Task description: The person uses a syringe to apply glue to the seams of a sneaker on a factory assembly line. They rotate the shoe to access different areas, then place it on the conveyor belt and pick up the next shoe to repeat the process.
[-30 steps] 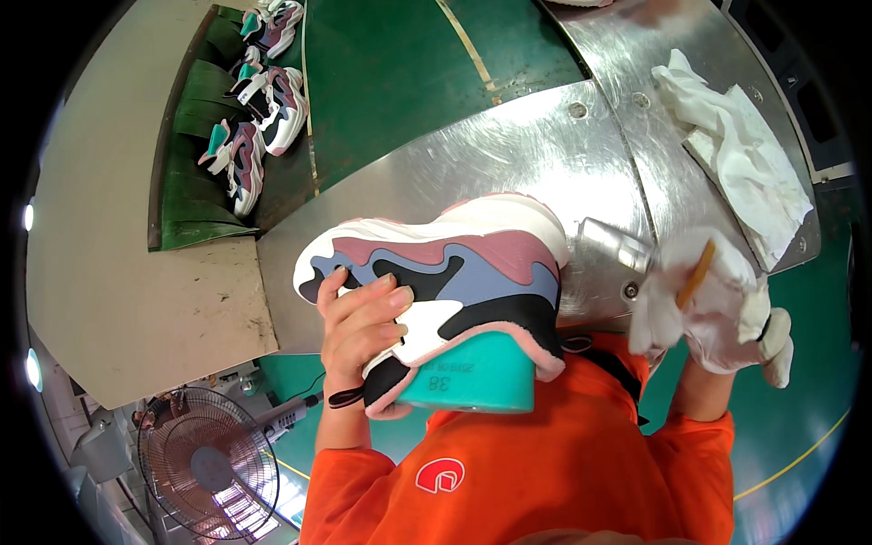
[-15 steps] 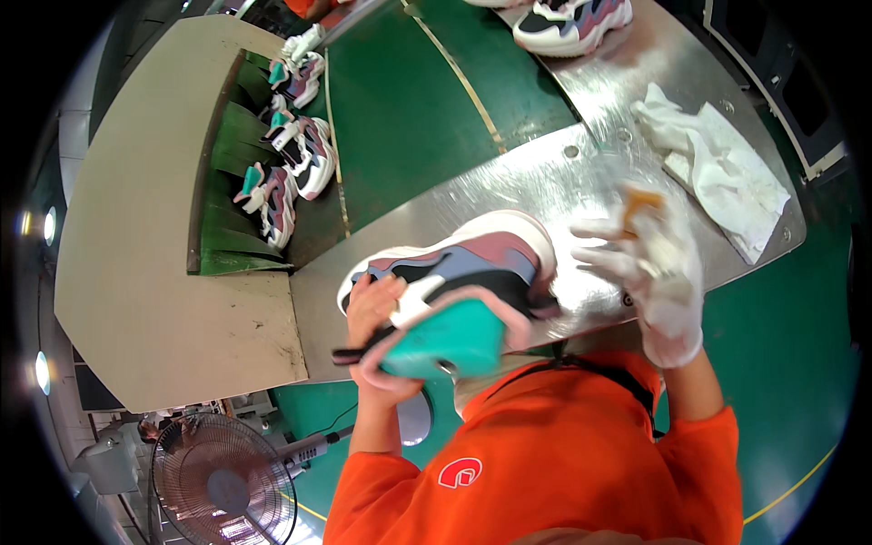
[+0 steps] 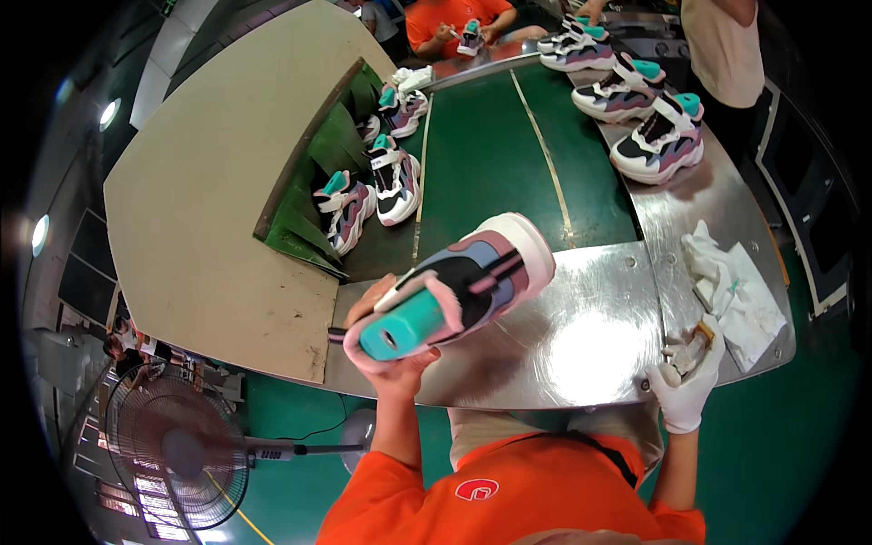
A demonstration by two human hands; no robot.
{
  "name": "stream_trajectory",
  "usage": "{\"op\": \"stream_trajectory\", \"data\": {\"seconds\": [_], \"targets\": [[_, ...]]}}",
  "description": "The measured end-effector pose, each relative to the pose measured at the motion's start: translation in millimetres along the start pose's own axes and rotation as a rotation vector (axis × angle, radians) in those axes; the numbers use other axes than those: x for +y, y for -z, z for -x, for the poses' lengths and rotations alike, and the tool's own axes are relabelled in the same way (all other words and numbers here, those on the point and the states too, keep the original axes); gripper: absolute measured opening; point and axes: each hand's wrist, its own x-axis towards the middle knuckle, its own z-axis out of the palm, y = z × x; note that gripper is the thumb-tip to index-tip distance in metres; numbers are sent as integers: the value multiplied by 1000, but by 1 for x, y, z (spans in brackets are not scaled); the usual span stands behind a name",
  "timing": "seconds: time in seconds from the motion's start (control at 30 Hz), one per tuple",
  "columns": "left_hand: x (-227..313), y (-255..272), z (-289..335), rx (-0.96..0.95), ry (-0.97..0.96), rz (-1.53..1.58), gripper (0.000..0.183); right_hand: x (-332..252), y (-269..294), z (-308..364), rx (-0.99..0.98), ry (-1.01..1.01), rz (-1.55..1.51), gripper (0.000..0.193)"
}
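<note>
My bare left hand [image 3: 400,374] is wrapped round the ankle part of a sneaker [image 3: 504,263] and holds it tilted above the steel tabletop. The upper is mauve, grey-blue, black and white, with a thick white sole at the upper right. A teal shoe last [image 3: 400,329] fills its opening, which faces me. At the table's right front edge is my right hand [image 3: 688,398] in a white glove, its fingers curled round a small tan-and-whitish piece [image 3: 697,345] whose kind is unclear. A crumpled white cloth [image 3: 736,304] lies just beyond that hand.
A green conveyor belt [image 3: 509,173] runs away from the steel table [image 3: 509,368]. Several similar sneakers stand by green flaps [image 3: 309,218] at left and on the steel ledge [image 3: 718,204] at right. Co-workers sit or stand beyond. A fan [image 3: 182,450] stands at lower left.
The sneaker has turned, bringing its back tab and teal last into fuller view. My right hand has moved away from the sneaker to the table's right edge. The view has shifted to show more beyond.
</note>
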Motion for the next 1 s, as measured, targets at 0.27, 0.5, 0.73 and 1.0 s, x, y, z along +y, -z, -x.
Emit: {"op": "stream_trajectory", "data": {"seconds": [0.27, 0.5, 0.73, 1.0], "targets": [[9, 2, -10, -117, -223, -167, 95, 8, 4, 3, 52, -87, -133, 86], [-21, -22, -36, 42, 371, 251, 77, 6, 8, -1, 118, -65, -25, 90], [-129, -97, -129, 19, 554, 274, 48, 2, 13, -10, 192, -13, 230, 92], [-299, -141, -145, -122, 485, -510, 77, 12, 19, 0, 215, -206, 64, 98]]}}
